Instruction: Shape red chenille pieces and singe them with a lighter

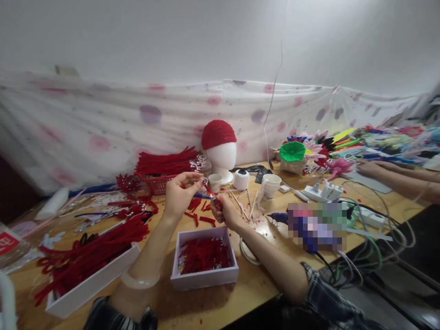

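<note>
My left hand (pixel 185 192) pinches a short red pipe cleaner piece (pixel 208 189) between thumb and fingertips. Closed around a lighter (pixel 213 200), my right hand (pixel 225 213) is just below and to the right of it. A small orange flame shows at the lighter's top, at the lower end of the red piece. Most of the lighter is hidden by my fingers. Beneath both hands stands a white box (pixel 206 278) holding many short red pieces with silvery bits. More cut red pieces (pixel 207 220) lie on the table behind the box.
Left is a long white tray (pixel 92 286) of red pipe cleaners. Behind are a red basket (pixel 161 184), a foam head (pixel 222 158) with a red cap, and cups (pixel 271 185). Right are a blue glue gun (pixel 280 217), power strips (pixel 323 190), and another person's hands (pixel 373 168).
</note>
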### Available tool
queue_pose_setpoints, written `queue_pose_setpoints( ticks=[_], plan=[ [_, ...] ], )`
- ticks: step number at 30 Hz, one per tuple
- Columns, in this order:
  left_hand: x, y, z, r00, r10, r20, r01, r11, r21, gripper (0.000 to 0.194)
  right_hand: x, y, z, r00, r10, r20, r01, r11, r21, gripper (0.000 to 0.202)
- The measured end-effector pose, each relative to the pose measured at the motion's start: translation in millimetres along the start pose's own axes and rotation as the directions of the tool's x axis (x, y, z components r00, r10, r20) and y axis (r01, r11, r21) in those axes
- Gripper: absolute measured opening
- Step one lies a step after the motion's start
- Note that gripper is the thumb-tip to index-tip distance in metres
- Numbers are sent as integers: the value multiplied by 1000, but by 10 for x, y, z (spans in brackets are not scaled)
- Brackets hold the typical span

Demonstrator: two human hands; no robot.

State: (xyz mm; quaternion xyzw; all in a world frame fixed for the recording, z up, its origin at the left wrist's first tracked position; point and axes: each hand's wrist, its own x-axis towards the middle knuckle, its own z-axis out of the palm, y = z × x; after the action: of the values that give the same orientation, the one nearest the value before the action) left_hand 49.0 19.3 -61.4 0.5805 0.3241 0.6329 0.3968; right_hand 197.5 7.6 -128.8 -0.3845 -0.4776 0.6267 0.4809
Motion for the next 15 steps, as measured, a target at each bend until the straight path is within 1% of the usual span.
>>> queue_pose_setpoints(
  ticks=[4, 10, 15],
  plan=[
    [2, -1, -7, 1000, -1, 5, 1, 1000, -18, 30, 9, -21, -9, 1000, 13, 7, -13, 1000, -6, 44],
    [-6, 20, -2, 1000, 12, 6, -12, 1000, -8, 25, -17, -40, 13, 1000, -9, 18, 9, 1000, -20, 49],
    [4, 9, -12, 1000, 2, 8, -2, 1000, -20, 27, -20, -42, 14, 1000, -7, 27, 8, 1000, -8, 52]
  ],
)
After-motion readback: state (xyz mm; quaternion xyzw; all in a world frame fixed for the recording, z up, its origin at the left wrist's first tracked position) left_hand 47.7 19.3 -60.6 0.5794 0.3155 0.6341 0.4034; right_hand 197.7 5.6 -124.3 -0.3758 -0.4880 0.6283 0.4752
